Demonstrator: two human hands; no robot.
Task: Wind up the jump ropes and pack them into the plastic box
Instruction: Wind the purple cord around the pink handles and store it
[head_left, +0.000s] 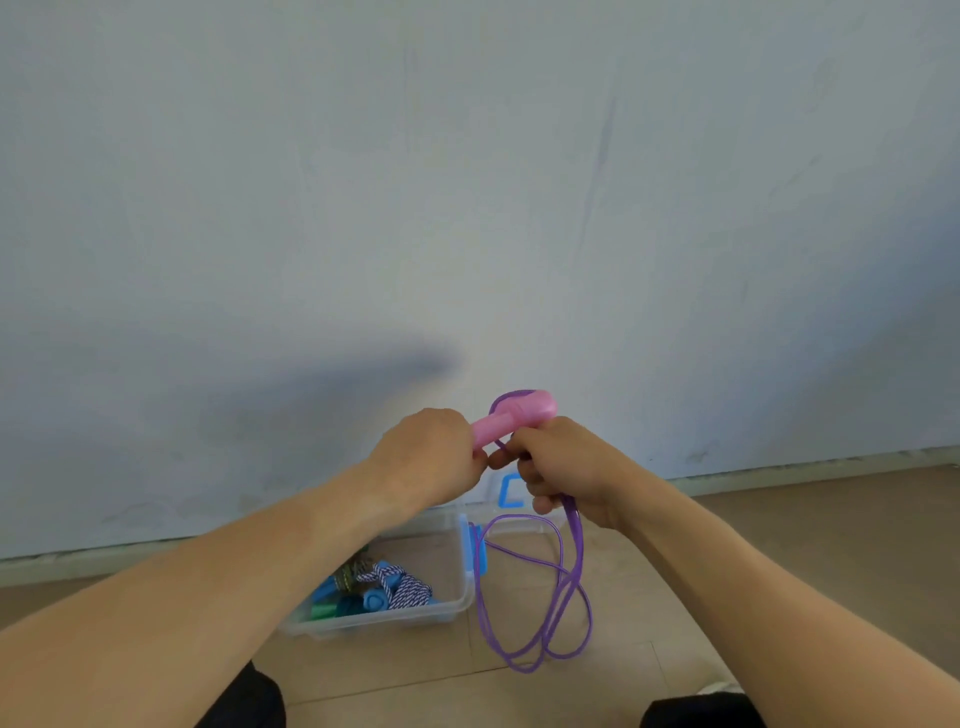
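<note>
Around pink handle (511, 418), curled fingers (480, 457).

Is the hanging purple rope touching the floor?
Cannot tell. In the head view the purple rope hangs from the right hand, and its lowest loops overlap the floor with no plain gap or contact.

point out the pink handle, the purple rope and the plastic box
pink handle (524, 413): head view, on its wide end above the hands
purple rope (563, 582): head view, on the hanging loops
plastic box (462, 605): head view, on its clear right front corner
</note>
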